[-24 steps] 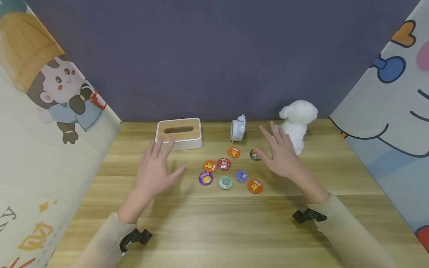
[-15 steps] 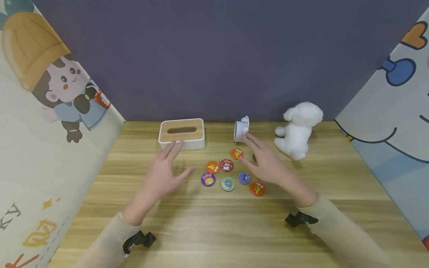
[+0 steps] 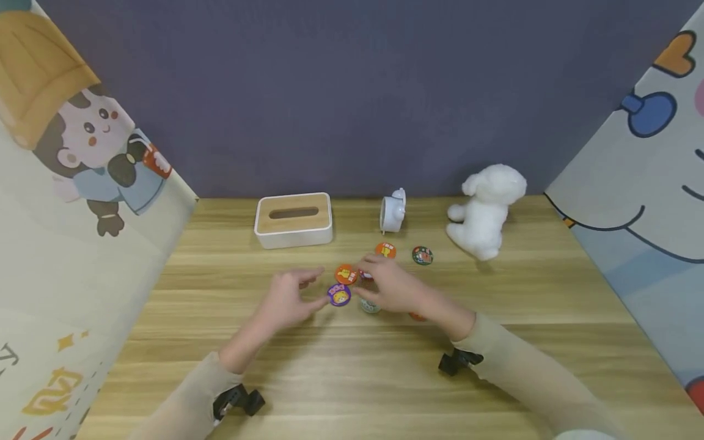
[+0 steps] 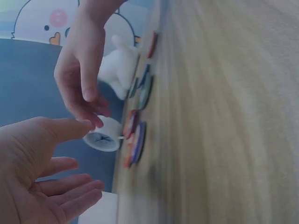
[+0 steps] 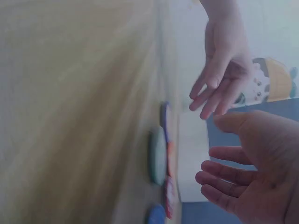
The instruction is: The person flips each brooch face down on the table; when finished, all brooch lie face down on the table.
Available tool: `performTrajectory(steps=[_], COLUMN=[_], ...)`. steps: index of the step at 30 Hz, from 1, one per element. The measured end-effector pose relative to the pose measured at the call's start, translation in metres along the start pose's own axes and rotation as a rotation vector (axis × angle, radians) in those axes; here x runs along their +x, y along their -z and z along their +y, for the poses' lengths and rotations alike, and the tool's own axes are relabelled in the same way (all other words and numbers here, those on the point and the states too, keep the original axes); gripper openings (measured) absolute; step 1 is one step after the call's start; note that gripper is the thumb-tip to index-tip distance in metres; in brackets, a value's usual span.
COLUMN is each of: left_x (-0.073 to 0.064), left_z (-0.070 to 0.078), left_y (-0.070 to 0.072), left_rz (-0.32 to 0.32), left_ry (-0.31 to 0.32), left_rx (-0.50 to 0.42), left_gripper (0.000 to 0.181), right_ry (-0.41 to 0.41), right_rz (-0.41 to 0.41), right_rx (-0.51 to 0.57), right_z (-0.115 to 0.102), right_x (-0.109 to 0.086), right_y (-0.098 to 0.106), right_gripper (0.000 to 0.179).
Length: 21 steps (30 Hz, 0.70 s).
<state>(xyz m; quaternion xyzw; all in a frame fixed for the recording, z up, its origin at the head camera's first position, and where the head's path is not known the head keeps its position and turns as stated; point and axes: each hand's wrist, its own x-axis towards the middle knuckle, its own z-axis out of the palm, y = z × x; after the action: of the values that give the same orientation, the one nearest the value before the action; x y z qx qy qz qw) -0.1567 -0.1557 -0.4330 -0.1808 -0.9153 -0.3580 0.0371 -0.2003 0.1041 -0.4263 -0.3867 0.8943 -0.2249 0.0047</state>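
Observation:
Several round button badges lie in a loose group on the wooden table. My left hand [image 3: 288,299] hovers at the group's left side, thumb near a purple badge [image 3: 339,295] and an orange badge [image 3: 346,274]. Over the middle of the group is my right hand [image 3: 393,284], partly covering a red badge [image 3: 365,275] and a teal badge [image 3: 370,305]. Both wrist views show the fingers loosely bent above the table, with nothing held. Farther back lie another orange badge [image 3: 385,250] and a dark green badge [image 3: 423,255]. The blue badge [image 5: 157,214] is hidden from the head view.
Along the back stand a white tissue box [image 3: 294,238] with a wooden lid, a small white alarm clock [image 3: 392,212] and a white plush dog [image 3: 484,214]. A dark wall panel [image 3: 352,98] rises behind them, with printed panels at both sides.
My right hand has swept left from beside the plush dog to over the badges. My left hand has drawn back from the tissue box toward them, and the fingers of both hands have bent.

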Motion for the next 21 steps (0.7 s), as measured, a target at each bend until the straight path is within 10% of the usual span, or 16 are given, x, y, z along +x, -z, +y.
performTrajectory(steps=[21], left_x=[0.012], left_z=[-0.016], left_y=[-0.031], left_rz=[-0.084], left_ry=[0.010], left_rx=[-0.008], left_gripper=[0.038], right_ry=[-0.073], right_rz=[-0.091], right_rx=[-0.007], right_z=[-0.017], right_x=[0.008], right_y=[-0.032], right_gripper=[0.041])
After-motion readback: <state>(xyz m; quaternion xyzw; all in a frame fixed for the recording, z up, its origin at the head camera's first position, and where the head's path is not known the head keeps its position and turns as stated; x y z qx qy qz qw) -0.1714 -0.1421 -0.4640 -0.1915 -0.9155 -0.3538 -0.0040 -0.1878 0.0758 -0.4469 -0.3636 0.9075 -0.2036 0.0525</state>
